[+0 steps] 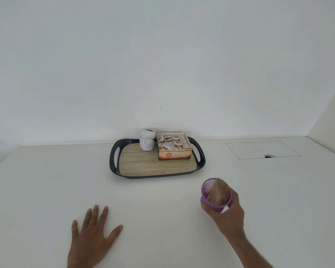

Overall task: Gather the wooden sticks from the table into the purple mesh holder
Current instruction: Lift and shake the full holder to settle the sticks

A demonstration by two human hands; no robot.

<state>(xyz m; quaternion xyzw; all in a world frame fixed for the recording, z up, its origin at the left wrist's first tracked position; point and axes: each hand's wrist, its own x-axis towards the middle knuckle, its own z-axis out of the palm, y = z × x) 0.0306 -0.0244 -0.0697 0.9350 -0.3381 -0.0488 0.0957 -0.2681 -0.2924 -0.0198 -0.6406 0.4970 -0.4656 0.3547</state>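
My right hand [227,213] grips the purple mesh holder [208,201] low at the right of the white table, its mouth tipped toward me. A blurred bundle of wooden sticks [219,192] fills the holder and pokes out of its mouth. My left hand [91,235] lies flat on the table at the lower left, fingers spread, holding nothing. I see no loose sticks on the table top.
A black tray with a wood-look floor [143,167] stands at the back centre, carrying a white jar [147,140] and an open box of tea bags [174,147]. A rectangular hatch [263,149] is set in the table at the back right. White walls close the back and right.
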